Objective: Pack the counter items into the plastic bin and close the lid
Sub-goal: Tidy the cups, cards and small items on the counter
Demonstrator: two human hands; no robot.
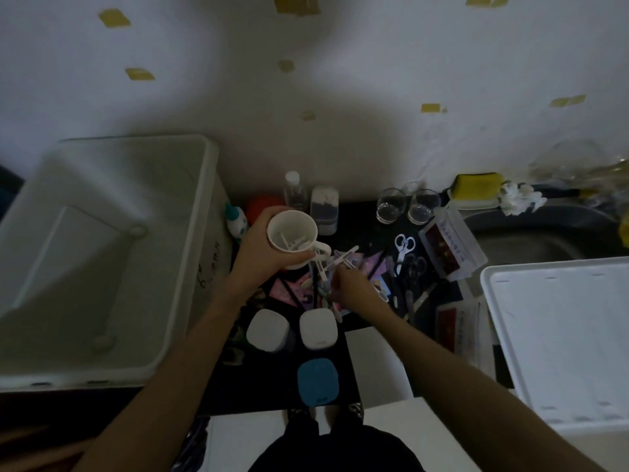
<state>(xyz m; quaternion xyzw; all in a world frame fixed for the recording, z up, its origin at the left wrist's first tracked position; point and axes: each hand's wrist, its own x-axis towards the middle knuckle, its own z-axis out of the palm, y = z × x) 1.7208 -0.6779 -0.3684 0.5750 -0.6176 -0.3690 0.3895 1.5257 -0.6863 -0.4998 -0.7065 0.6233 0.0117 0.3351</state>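
My left grip (262,253) clasping the white mug (293,237) above the surface (360,216), right grip (354,289) pinching white clips (340,264), open plastic bin (102,253) at nine o'clock, lid (561,335) at three

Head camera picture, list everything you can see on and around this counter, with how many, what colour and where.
plastic bin: one, white, open, left of counter
lid: one, white, far right
mug: one, white, holds white clips, in left hand
square containers: two white, one blue, front of counter
drinking glasses: two, clear, back of counter
scissors: one white-handled, one dark, right of centre
sponge: one, yellow, by sink
left hand: grip round mug
right hand: picks among small items on counter
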